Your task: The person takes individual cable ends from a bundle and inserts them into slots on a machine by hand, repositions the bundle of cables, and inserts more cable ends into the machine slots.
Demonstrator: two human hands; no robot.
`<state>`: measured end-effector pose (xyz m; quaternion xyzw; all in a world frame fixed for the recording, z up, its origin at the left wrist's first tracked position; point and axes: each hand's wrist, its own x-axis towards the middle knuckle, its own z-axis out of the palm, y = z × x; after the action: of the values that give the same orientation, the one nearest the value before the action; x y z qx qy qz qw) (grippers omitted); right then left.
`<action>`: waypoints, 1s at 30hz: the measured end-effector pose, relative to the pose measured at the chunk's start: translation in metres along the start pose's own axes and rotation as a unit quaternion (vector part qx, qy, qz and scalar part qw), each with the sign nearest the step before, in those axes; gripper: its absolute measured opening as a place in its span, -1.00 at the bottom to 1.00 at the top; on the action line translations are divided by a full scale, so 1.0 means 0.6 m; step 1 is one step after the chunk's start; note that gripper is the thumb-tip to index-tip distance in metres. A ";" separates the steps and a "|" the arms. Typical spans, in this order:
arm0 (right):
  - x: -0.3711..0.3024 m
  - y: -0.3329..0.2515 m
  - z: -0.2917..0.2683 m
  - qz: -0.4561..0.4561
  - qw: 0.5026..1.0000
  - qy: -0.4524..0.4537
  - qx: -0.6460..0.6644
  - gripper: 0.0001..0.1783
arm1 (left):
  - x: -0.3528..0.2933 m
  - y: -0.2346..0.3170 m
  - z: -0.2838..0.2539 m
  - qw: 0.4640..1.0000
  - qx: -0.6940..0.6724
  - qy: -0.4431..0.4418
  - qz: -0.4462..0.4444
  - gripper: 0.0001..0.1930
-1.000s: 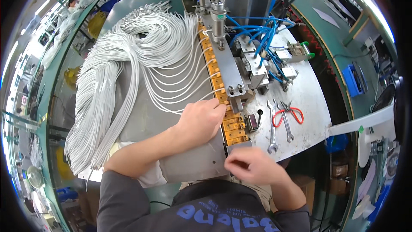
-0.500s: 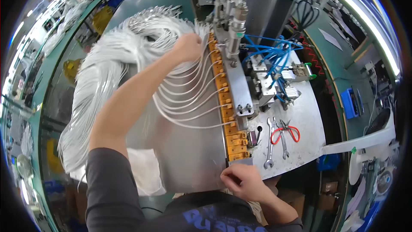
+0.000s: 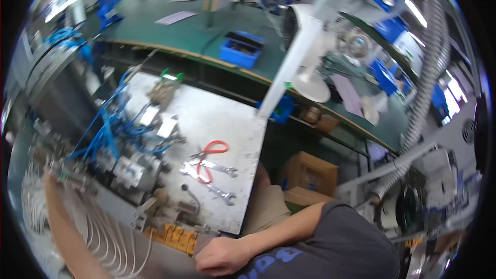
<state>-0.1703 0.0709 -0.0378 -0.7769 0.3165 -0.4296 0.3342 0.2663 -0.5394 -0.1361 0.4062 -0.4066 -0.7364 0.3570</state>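
My left hand (image 3: pixel 50 176) is at the far left by the metal machine head, beyond the bundle of white cables (image 3: pixel 106 240); blur and the machine hide its fingers. Several cables curve in loops from there toward the row of yellow fixture blocks (image 3: pixel 175 237). Just beside the near end of those blocks, my right hand (image 3: pixel 222 256) is closed, knuckles up, low in front of my dark shirt. Nothing sticks out of it.
Red-handled snips (image 3: pixel 216 147) and two wrenches (image 3: pixel 221 195) lie on the white machine plate (image 3: pixel 206 111). Blue air tubes (image 3: pixel 108 137) tangle over the machine. Behind stands a green bench with a blue bin (image 3: pixel 241 50); a cardboard box (image 3: pixel 312 173) sits below, right.
My view has swung right, so the machine and cables now lie at the left. My left hand appears farther along the cables; my right hand stays by the near end of the yellow blocks.
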 end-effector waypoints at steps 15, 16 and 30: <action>0.005 0.006 0.008 -0.053 0.998 0.012 0.027 -0.90 | -0.230 0.159 0.000 0.355 0.655 0.531 0.403 -0.57; 0.010 0.008 0.009 -0.063 0.997 -0.009 0.051 -0.90 | -0.261 0.163 0.001 0.279 0.783 0.524 0.184 -0.65; 0.011 -0.005 0.003 -0.012 0.999 -0.016 -0.025 -0.86 | -0.472 0.062 0.205 0.540 0.688 0.483 0.044 -0.65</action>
<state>-0.1653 0.0680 -0.0334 -0.7955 0.3124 -0.4127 0.3149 0.2816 -0.2744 0.0259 0.8026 -0.5716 0.0943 0.1420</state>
